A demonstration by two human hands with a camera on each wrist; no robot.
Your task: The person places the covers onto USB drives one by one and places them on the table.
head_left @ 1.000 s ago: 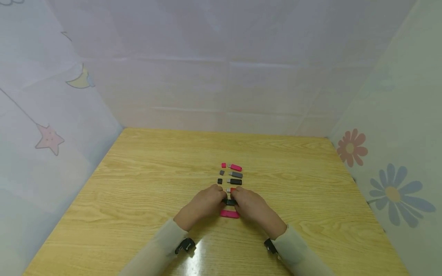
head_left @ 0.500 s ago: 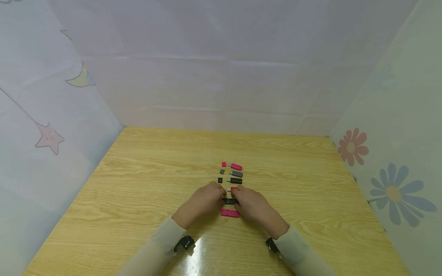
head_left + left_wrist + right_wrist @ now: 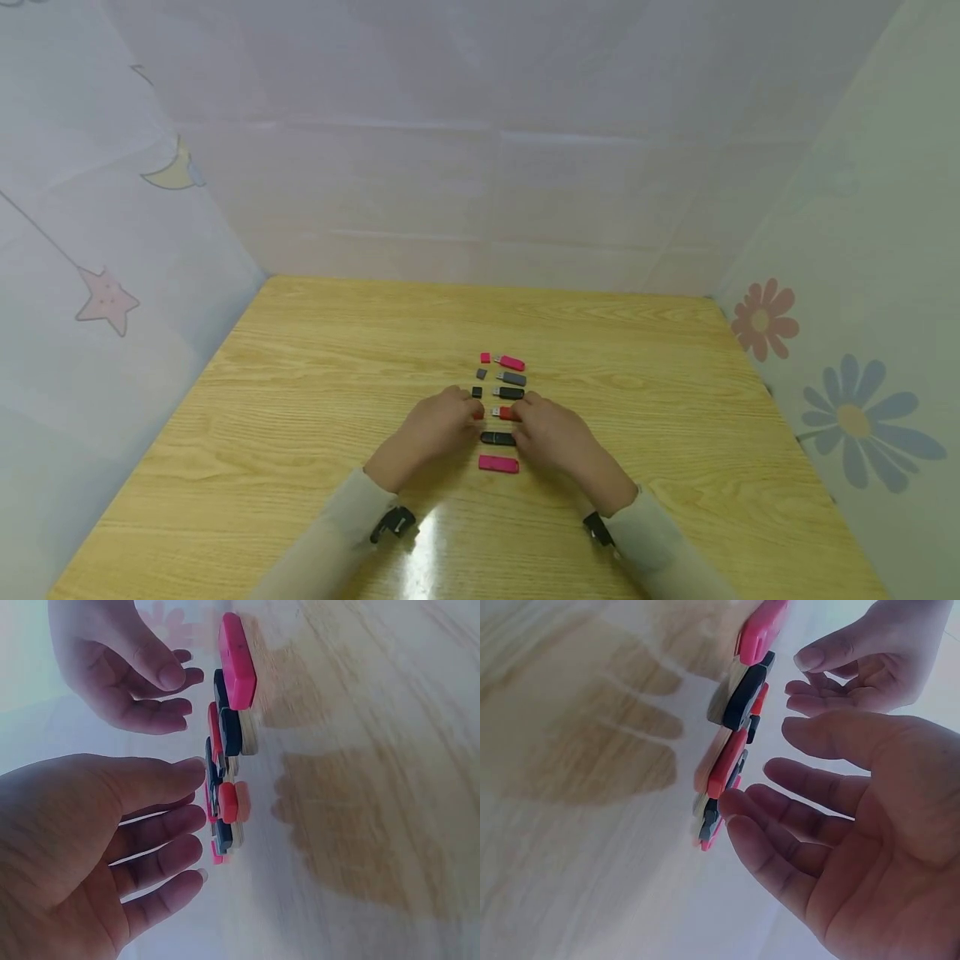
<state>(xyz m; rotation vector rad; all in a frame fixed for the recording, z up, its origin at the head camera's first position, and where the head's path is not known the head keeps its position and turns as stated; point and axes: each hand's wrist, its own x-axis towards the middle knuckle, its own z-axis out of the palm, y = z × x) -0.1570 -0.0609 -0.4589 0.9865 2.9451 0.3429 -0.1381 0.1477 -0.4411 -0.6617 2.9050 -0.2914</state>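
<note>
My left hand (image 3: 441,423) hovers beside a small red cap (image 3: 228,802), its fingers parted with nothing between them in the left wrist view. Across from it, my right hand (image 3: 553,433) is close to the red USB stick (image 3: 503,412), whose metal plug points left. The fingers of the right hand are loosely bent and hold nothing in the right wrist view. Between the hands lies a black USB stick (image 3: 495,438) with its cap on. Nearer to me is a pink USB stick (image 3: 498,464), a single closed piece.
Farther back, uncapped pink (image 3: 512,363), grey (image 3: 513,378) and black (image 3: 512,393) USB sticks lie in a column. Their pink cap (image 3: 485,358), grey cap (image 3: 482,374) and black cap (image 3: 477,392) sit to their left. Wooden table (image 3: 337,350) surrounds them.
Both hands have drawn apart slightly, the left to the left and the right to the right. More of the red and black USB sticks shows between them, and the red cap appears.
</note>
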